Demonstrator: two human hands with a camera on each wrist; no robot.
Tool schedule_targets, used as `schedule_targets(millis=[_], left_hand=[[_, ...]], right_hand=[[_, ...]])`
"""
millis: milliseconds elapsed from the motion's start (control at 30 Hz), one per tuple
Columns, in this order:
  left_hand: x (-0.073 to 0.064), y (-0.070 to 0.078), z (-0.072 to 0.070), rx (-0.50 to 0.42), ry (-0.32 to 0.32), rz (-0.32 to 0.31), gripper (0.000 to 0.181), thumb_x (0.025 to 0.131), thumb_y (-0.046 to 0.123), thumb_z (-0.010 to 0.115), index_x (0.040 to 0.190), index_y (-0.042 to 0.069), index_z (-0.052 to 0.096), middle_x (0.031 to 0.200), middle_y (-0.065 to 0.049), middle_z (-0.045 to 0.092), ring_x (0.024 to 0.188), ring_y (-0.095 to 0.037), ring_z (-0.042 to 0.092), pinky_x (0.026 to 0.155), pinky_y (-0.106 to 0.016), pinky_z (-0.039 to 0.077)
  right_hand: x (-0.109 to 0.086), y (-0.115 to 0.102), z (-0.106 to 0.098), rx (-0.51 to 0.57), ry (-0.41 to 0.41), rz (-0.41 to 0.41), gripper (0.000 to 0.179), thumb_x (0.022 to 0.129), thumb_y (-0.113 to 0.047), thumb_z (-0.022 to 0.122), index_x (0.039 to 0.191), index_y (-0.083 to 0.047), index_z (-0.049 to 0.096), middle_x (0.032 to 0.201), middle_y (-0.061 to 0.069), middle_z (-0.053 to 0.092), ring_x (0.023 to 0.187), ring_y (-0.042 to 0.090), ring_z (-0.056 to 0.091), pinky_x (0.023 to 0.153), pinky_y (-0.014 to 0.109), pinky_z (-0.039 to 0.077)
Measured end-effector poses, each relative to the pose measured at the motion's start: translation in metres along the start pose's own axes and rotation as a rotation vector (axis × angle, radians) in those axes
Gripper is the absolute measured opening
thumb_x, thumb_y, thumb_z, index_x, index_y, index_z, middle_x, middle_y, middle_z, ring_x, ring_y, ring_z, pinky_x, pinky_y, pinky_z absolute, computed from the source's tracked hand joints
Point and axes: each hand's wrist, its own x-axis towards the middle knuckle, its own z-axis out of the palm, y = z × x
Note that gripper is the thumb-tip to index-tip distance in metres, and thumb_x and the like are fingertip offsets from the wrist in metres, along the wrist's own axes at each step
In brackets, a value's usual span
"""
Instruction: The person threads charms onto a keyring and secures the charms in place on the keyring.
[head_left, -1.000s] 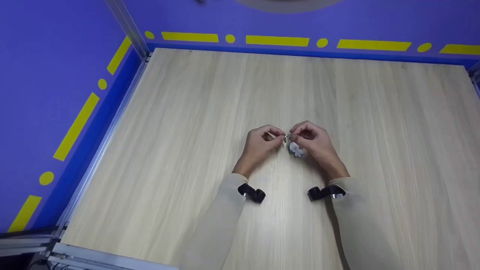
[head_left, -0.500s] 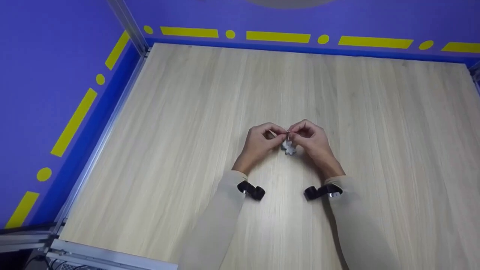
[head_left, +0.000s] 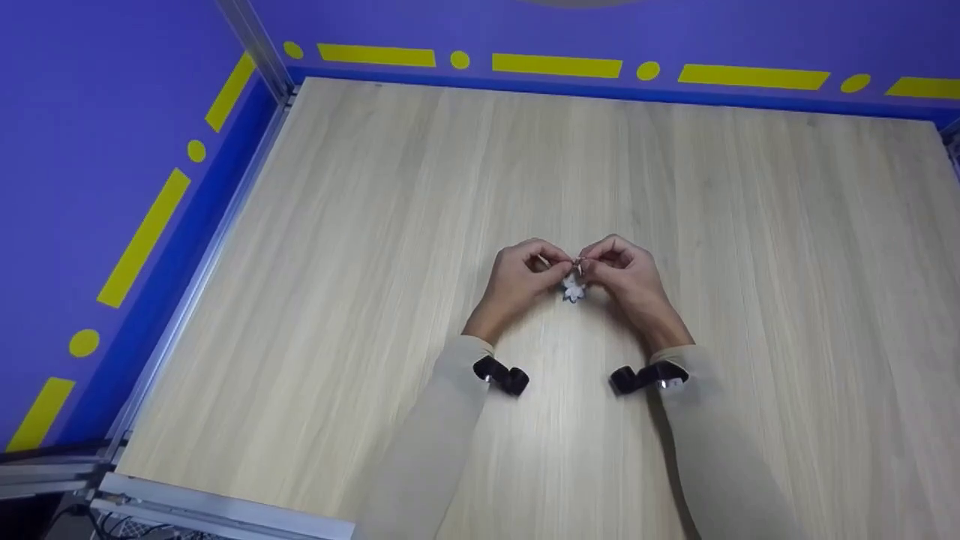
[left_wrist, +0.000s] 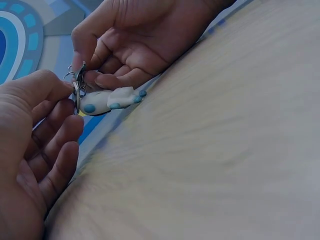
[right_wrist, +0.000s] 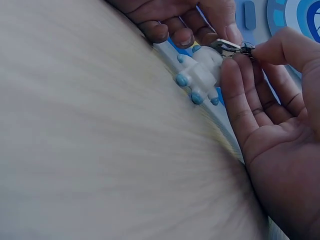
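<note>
A keychain with a small white figurine (right_wrist: 202, 75) tipped in blue hangs from both hands, in the middle of the table. At its upper end is a silver metal clasp (right_wrist: 227, 46) with thin rings (right_wrist: 246, 48). My left hand (head_left: 520, 271) pinches the clasp between thumb and index finger. Opposite it, my right hand (head_left: 628, 276) pinches the ring end with thumb and fingertips. In the head view the fingertips of both hands nearly meet, and the figurine dangles just below them. Fingertips partly hide the metal parts in both wrist views.
The wood-grain table (head_left: 375, 187) lies beneath the hands. Blue walls with yellow markings (head_left: 556, 65) rise behind it and at the left, with a metal frame post (head_left: 255, 45) in the corner. Black straps with cameras (head_left: 501, 375) sit on both wrists.
Both hands have come closer together at the fingertips. The figurine, earlier beneath the right hand's fingers, has swung left and now hangs between the hands. The head view has tilted slightly.
</note>
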Motion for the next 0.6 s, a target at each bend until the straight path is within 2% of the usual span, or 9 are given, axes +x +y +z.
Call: schedule_targets(millis=[167, 267, 433, 600], left_hand=[[-0.002, -0.001, 0.0, -0.01, 0.036, 0.003, 0.004, 0.092, 0.003, 0.079, 0.093, 0.004, 0.075, 0.086, 0.002, 0.071, 0.069, -0.007, 0.059, 0.062, -0.022, 0.048], [-0.002, -0.002, 0.0, -0.013, 0.054, -0.005, 0.005, 0.091, 0.002, 0.078, 0.092, 0.005, 0.074, 0.084, 0.003, 0.07, 0.069, -0.007, 0.058, 0.061, -0.022, 0.048], [-0.002, -0.001, 0.0, 0.023, 0.025, -0.015, 0.005, 0.09, 0.004, 0.078, 0.092, 0.005, 0.074, 0.082, 0.006, 0.068, 0.068, -0.006, 0.057, 0.061, -0.022, 0.048], [-0.001, 0.001, 0.001, 0.027, -0.007, -0.003, 0.005, 0.09, 0.004, 0.077, 0.091, 0.007, 0.074, 0.079, 0.006, 0.068, 0.066, -0.006, 0.057, 0.058, -0.022, 0.046]], right_hand=[[-0.001, -0.003, 0.002, -0.015, -0.029, -0.024, 0.008, 0.092, 0.016, 0.065, 0.092, 0.008, 0.064, 0.108, 0.017, 0.066, 0.092, 0.022, 0.068, 0.075, 0.029, 0.061], [-0.001, -0.007, 0.004, -0.083, -0.034, -0.072, 0.007, 0.091, 0.018, 0.065, 0.093, 0.014, 0.061, 0.111, 0.017, 0.065, 0.098, 0.025, 0.067, 0.078, 0.029, 0.061], [-0.001, -0.017, 0.006, -0.248, -0.046, -0.149, 0.008, 0.089, 0.017, 0.067, 0.091, 0.013, 0.06, 0.112, 0.017, 0.066, 0.106, 0.029, 0.064, 0.084, 0.03, 0.057], [-0.002, -0.02, 0.007, -0.349, -0.08, -0.152, 0.008, 0.091, 0.013, 0.07, 0.09, 0.007, 0.063, 0.106, 0.016, 0.068, 0.102, 0.026, 0.064, 0.081, 0.029, 0.053]])
